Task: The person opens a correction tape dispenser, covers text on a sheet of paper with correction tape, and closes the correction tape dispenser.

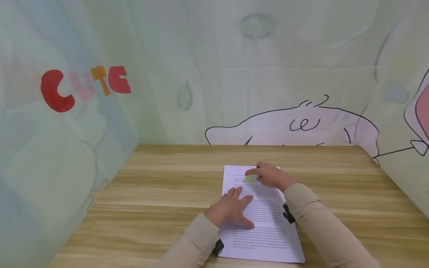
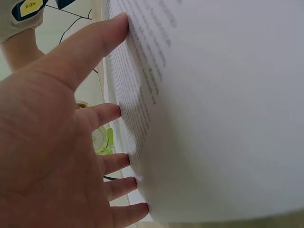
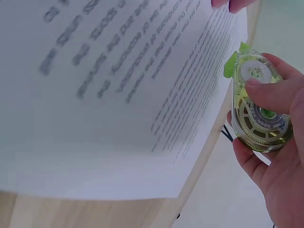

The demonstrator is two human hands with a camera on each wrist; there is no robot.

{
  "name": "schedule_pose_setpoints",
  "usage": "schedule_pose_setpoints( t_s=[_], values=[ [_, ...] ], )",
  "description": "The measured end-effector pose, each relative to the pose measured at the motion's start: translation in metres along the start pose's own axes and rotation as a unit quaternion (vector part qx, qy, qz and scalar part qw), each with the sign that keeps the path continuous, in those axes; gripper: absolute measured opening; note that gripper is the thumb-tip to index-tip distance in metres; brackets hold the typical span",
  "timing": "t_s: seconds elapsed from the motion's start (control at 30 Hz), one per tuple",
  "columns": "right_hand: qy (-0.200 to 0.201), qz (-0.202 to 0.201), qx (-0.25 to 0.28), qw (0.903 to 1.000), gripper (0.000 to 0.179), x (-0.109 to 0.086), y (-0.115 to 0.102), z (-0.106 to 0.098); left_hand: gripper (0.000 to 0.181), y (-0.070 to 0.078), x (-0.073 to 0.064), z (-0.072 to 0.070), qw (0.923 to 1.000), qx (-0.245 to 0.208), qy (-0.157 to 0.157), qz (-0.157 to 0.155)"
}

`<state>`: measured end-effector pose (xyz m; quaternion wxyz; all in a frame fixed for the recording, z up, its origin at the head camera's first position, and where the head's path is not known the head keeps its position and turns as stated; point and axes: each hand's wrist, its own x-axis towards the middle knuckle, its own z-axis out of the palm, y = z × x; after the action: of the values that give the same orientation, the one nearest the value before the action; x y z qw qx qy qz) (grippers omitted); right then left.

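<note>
A printed sheet of paper (image 1: 258, 242), covered in lines of text, lies on the table, its text upside down in the head view. My left hand (image 1: 231, 208) rests on its left half with fingers and thumb spread and fingertips on the page. Near the sheet's far edge, my right hand (image 1: 271, 176) grips a correction tape dispenser (image 3: 256, 124) with a clear case and a green tip. The thumb lies across the dispenser's face, with fingers behind and below it. In the right wrist view, the green tip (image 3: 231, 65) is right at the printed page.
The wood-grain table (image 1: 161, 193) extends to both sides of the sheet. Behind it and at the left hang printed cloth walls (image 1: 174, 56) with cartoon shapes and letters. Black wrist devices show under both sleeves and overlap the sheet's edges in the head view.
</note>
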<state>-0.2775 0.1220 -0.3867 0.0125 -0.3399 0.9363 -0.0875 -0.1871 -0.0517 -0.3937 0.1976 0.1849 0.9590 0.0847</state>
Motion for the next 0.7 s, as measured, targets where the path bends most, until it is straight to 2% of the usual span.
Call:
schedule_pose_setpoints(
  t_s=[0.17, 0.4, 0.6, 0.7],
  values=[
    [0.011, -0.031, -0.021, 0.9992, 0.046, 0.007, -0.006, 0.002, 0.085, -0.002, 0.001, 0.001, 1.0000, -0.007, -0.004, 0.005],
    [-0.004, -0.026, -0.013, 0.9996, 0.045, 0.011, -0.011, 0.000, 0.086, 0.000, 0.002, 0.000, 1.0000, -0.005, -0.008, -0.001],
    [-0.011, -0.039, -0.018, 0.9990, 0.044, 0.014, -0.012, 0.002, 0.085, 0.001, 0.001, -0.001, 1.0000, -0.003, -0.007, -0.003],
    [-0.021, -0.030, -0.017, 0.9992, 0.043, 0.015, -0.014, 0.001, 0.085, 0.000, 0.001, 0.000, 1.0000, -0.002, -0.002, -0.001]
  ],
)
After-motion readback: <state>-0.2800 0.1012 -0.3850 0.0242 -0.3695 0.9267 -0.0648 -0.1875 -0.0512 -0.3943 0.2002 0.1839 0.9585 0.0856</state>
